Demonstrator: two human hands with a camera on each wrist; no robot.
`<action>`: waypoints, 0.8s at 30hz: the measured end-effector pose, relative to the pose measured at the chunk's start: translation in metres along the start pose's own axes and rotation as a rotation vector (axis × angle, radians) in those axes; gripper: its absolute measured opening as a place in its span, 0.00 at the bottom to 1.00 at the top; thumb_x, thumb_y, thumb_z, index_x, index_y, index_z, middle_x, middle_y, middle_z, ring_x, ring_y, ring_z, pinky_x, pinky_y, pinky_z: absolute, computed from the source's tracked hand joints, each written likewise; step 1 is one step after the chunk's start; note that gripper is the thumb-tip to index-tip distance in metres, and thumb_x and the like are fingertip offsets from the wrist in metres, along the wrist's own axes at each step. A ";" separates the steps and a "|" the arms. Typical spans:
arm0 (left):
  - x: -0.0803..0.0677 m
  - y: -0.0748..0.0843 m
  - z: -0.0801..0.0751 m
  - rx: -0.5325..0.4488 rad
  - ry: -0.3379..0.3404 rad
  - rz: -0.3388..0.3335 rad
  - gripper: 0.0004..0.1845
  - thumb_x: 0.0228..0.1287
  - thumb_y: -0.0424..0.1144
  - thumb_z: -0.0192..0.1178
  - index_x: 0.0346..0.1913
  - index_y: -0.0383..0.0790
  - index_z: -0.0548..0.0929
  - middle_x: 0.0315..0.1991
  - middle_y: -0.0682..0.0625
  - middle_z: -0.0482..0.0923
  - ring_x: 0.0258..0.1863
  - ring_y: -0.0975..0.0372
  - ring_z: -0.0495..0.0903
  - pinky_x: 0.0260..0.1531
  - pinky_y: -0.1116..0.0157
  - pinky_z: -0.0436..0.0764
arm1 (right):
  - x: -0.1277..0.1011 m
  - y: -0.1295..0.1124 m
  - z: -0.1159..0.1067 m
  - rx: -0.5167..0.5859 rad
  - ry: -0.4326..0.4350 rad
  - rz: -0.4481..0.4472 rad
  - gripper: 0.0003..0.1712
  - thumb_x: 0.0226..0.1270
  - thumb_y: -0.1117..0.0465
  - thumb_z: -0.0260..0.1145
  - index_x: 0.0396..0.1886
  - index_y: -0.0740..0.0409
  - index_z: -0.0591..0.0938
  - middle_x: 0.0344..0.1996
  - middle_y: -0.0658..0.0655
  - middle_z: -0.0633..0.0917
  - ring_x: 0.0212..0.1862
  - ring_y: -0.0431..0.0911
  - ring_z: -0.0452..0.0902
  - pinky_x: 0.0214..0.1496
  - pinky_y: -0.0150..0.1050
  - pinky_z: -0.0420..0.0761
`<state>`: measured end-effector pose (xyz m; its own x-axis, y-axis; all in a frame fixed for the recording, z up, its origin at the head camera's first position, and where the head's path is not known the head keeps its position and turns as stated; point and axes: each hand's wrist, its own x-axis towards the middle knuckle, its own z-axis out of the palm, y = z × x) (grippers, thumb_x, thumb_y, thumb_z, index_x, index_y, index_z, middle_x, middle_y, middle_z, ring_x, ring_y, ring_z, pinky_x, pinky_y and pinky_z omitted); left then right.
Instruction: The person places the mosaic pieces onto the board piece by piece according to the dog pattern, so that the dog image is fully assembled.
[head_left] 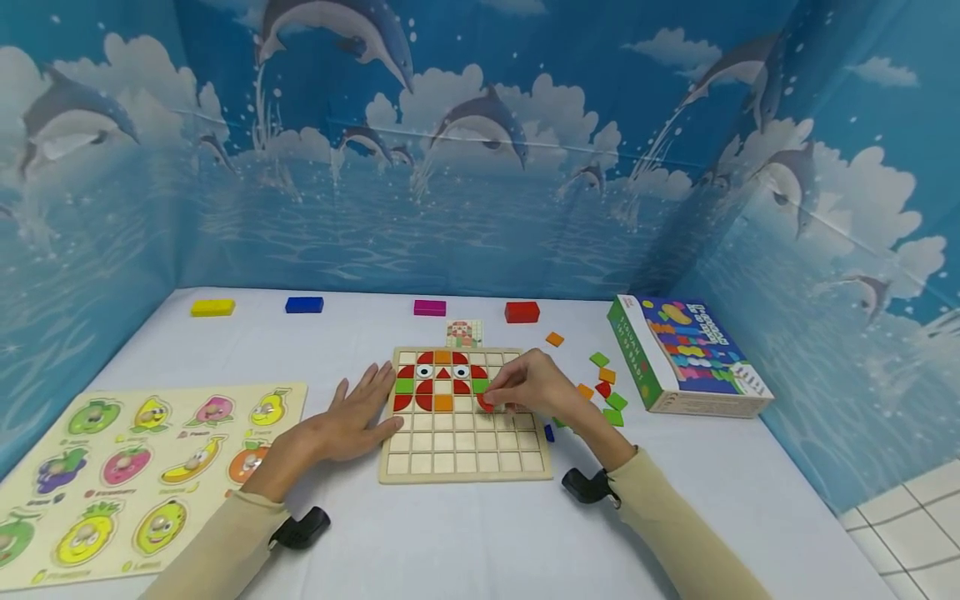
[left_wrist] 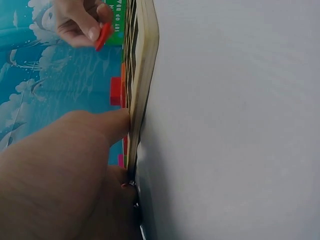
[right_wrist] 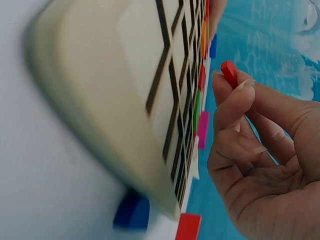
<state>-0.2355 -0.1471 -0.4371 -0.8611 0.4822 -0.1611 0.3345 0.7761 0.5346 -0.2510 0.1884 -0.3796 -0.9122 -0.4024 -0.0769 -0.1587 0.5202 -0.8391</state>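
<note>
The right hand [head_left: 528,385] is pinching a small red piece [head_left: 486,404] between thumb and fingertips, holding it just over the wooden grid board [head_left: 465,462] at the right end of the coloured pattern; in the right wrist view the red piece [right_wrist: 229,73] is sitting at the tip of the curled fingers [right_wrist: 231,107], clear of the board's surface. The left hand [head_left: 352,417] is lying flat and released on the white table [head_left: 465,542], its straight fingers pressing against the left edge of the board, as the left wrist view confirms where a fingertip [left_wrist: 117,120] is meeting the board's rim [left_wrist: 145,75]. Just beyond the right hand, loose tiles [head_left: 607,392] in green, orange and red are lying scattered on the table, and farther out to that side a game box [head_left: 686,354] is resting. Beyond both hands, a small pattern card [head_left: 463,333] is lying just past the board's far edge, and four blocks, yellow [head_left: 212,307], blue [head_left: 303,305], magenta [head_left: 429,307] and red [head_left: 522,312], are lining the table's far side. Well out from the left hand, a fruit puzzle [head_left: 127,475] is lying flat.
</note>
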 end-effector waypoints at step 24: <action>-0.003 0.005 -0.001 0.001 0.023 0.015 0.47 0.83 0.55 0.54 0.88 0.38 0.42 0.90 0.42 0.36 0.88 0.46 0.32 0.82 0.37 0.29 | 0.023 -0.012 0.025 -0.216 0.020 -0.065 0.04 0.67 0.66 0.80 0.32 0.61 0.94 0.26 0.50 0.89 0.26 0.41 0.79 0.28 0.32 0.77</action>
<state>-0.2314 -0.1453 -0.4332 -0.8645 0.4845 -0.1337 0.3481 0.7691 0.5361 -0.2607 0.1539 -0.3854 -0.9044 -0.4265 -0.0140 -0.2927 0.6439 -0.7069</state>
